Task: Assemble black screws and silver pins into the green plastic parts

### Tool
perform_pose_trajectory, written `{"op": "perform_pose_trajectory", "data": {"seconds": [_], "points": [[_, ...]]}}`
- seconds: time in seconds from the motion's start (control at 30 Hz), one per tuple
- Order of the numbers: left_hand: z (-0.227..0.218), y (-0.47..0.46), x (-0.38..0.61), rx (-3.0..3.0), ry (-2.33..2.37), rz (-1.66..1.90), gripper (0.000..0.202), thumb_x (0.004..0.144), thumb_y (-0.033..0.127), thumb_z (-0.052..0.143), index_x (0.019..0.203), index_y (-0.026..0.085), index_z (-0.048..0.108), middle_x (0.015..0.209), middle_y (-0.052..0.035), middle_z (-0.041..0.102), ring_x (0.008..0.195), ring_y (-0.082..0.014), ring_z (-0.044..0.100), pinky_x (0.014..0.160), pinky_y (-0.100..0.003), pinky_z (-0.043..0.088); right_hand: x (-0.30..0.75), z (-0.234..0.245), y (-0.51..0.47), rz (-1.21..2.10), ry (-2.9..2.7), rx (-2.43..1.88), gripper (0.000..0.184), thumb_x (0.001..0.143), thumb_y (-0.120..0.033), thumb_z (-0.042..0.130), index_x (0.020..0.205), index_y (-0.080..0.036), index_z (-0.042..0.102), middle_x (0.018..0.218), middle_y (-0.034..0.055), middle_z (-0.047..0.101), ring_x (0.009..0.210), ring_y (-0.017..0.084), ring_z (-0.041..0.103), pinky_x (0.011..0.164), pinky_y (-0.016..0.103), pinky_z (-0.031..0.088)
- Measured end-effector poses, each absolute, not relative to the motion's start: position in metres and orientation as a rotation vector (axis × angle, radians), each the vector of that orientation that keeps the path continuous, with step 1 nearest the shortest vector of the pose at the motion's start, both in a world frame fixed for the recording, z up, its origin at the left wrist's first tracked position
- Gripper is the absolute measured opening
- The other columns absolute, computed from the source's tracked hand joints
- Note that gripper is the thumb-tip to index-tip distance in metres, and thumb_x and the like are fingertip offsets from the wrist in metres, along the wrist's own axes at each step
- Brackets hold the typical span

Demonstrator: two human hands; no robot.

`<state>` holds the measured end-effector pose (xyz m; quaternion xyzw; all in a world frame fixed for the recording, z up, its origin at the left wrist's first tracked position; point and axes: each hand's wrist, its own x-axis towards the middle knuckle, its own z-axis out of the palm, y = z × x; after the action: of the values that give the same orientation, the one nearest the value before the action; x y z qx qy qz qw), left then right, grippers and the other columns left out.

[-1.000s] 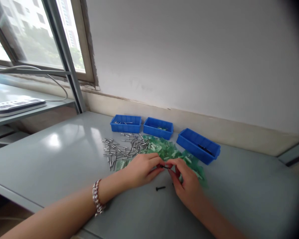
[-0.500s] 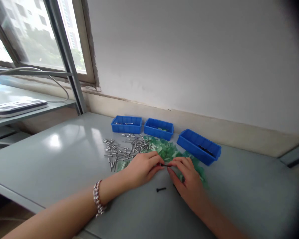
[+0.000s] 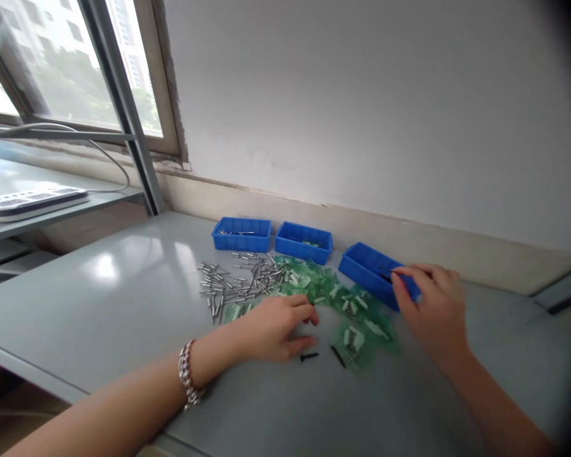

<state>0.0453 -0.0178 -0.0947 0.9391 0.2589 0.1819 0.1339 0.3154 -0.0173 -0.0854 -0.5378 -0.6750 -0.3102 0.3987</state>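
Note:
My left hand (image 3: 283,325) rests over the tabletop, thumb and fingers apart with nothing between them. Just below its thumb lies a black screw (image 3: 309,357). Farther right is a second thin black piece (image 3: 337,357), beside a green plastic packet (image 3: 354,343) with pale parts inside. At the near right end of the right-hand blue bin (image 3: 368,277), my right hand (image 3: 428,304) is pinched. The dark tip of a black screw (image 3: 393,272) shows at its fingertips; most of it is hidden. Dark pieces inside that bin are partly covered by the hand.
Loose silver blind rivets (image 3: 223,282) lie left of a heap of green packets (image 3: 314,279). Behind them stand a left blue bin (image 3: 242,243) holding rivets and a middle blue bin (image 3: 302,251) with a few green packets. A white scale (image 3: 33,203) sits on the left-hand shelf.
My hands have parted. The right one has moved right and away from me to the right-hand bin with the dark piece; the left has opened and stayed nearly in place.

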Motion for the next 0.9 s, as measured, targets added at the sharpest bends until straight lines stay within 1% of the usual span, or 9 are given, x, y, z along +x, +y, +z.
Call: {"op": "perform_pose_trajectory", "data": {"seconds": [0.1, 0.2, 0.3, 0.37, 0.67, 0.83, 0.9], "points": [[-0.093, -0.024, 0.047, 2.754, 0.709, 0.402, 0.035, 0.073, 0.035, 0.055, 0.103, 0.019, 0.049, 0.087, -0.0038, 0.056, 0.066, -0.0151, 0.053, 0.056, -0.026, 0.042, 0.339, -0.090, -0.008, -0.799, -1.644, -1.453, 0.024, 0.081, -0.033, 0.048, 0.080, -0.016, 0.064, 0.079, 0.0088, 0.056, 0.077, 0.023, 0.050, 0.071, 0.038, 0.041], [-0.091, -0.030, 0.050, 2.781, 0.706, 0.326, 0.044, 0.068, 0.028, 0.056, 0.109, 0.019, 0.045, 0.085, -0.0032, 0.056, 0.064, -0.0154, 0.052, 0.054, -0.026, 0.042, 0.347, -0.095, -0.005, -0.742, -1.623, -1.490, 0.025, 0.080, -0.034, 0.048, 0.080, -0.016, 0.065, 0.078, 0.0082, 0.056, 0.076, 0.023, 0.051, 0.070, 0.037, 0.041], [-0.091, -0.033, 0.052, 2.802, 0.680, 0.306, 0.043, 0.067, 0.018, 0.051, 0.110, 0.020, 0.043, 0.088, -0.0029, 0.057, 0.067, -0.0149, 0.053, 0.057, -0.025, 0.043, 0.348, -0.097, -0.003, -0.710, -1.622, -1.508, 0.024, 0.079, -0.032, 0.048, 0.081, -0.016, 0.065, 0.078, 0.0082, 0.057, 0.077, 0.023, 0.051, 0.071, 0.036, 0.041], [-0.092, -0.033, 0.052, 2.814, 0.668, 0.306, 0.043, 0.068, 0.014, 0.047, 0.110, 0.020, 0.043, 0.086, -0.0026, 0.057, 0.067, -0.0147, 0.053, 0.058, -0.025, 0.043, 0.348, -0.098, -0.002, -0.694, -1.624, -1.513, 0.024, 0.078, -0.032, 0.048, 0.081, -0.016, 0.065, 0.078, 0.0080, 0.058, 0.077, 0.023, 0.051, 0.070, 0.035, 0.041], [-0.093, -0.031, 0.051, 2.802, 0.698, 0.337, 0.041, 0.071, 0.013, 0.046, 0.111, 0.019, 0.041, 0.087, -0.0035, 0.057, 0.071, -0.0160, 0.055, 0.063, -0.027, 0.046, 0.349, -0.101, -0.001, -0.582, -1.590, -1.594, 0.031, 0.077, -0.038, 0.043, 0.080, -0.018, 0.066, 0.079, 0.0084, 0.058, 0.078, 0.024, 0.052, 0.070, 0.037, 0.042], [-0.092, -0.030, 0.051, 2.805, 0.700, 0.412, 0.037, 0.075, 0.014, 0.044, 0.111, 0.018, 0.042, 0.088, -0.0043, 0.056, 0.072, -0.0155, 0.054, 0.064, -0.027, 0.046, 0.349, -0.101, -0.001, -0.531, -1.588, -1.630, 0.030, 0.077, -0.039, 0.043, 0.081, -0.018, 0.065, 0.080, 0.0085, 0.057, 0.079, 0.024, 0.052, 0.069, 0.038, 0.041], [-0.092, -0.030, 0.051, 2.814, 0.696, 0.457, 0.035, 0.075, 0.013, 0.044, 0.110, 0.017, 0.043, 0.090, -0.0049, 0.056, 0.072, -0.0153, 0.054, 0.063, -0.027, 0.045, 0.350, -0.100, -0.001, -0.534, -1.588, -1.619, 0.030, 0.077, -0.038, 0.044, 0.085, -0.018, 0.064, 0.081, 0.0084, 0.057, 0.078, 0.023, 0.051, 0.070, 0.039, 0.042]]}}
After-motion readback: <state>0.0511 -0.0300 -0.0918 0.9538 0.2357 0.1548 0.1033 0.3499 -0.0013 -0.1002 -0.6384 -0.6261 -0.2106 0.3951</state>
